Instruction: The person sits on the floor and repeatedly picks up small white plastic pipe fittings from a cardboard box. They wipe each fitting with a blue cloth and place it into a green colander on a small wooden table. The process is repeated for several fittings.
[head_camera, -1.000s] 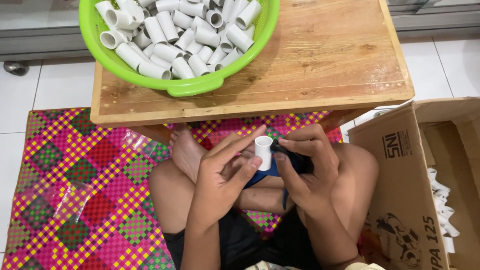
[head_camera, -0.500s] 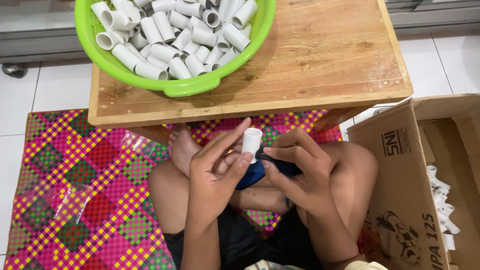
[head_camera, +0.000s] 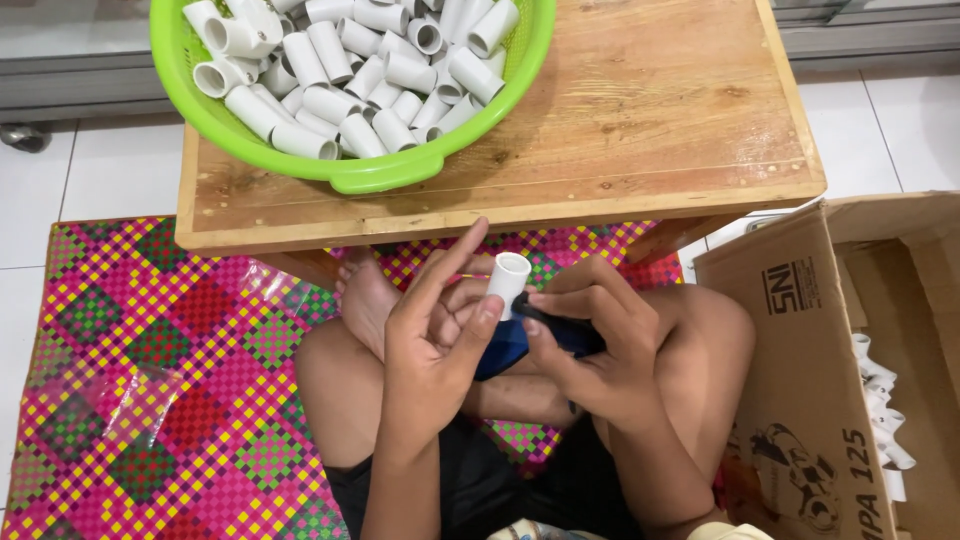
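Over the crossed legs, seen from the head camera, the left hand (head_camera: 430, 345) pinches a short white pipe piece (head_camera: 507, 283) between thumb and curled fingers, its index finger stretched out straight toward twelve o'clock. At three o'clock of that piece, the right hand (head_camera: 590, 340) is closed around a dark blue object (head_camera: 505, 345), its fingertips touching the pipe piece's lower end. At twelve o'clock stands a low wooden table (head_camera: 650, 120) bearing a green basket (head_camera: 385, 172) full of white pipe fittings (head_camera: 350, 70). At three o'clock sits an open cardboard box (head_camera: 800, 370); a chequered mat (head_camera: 150, 390) lies underneath.
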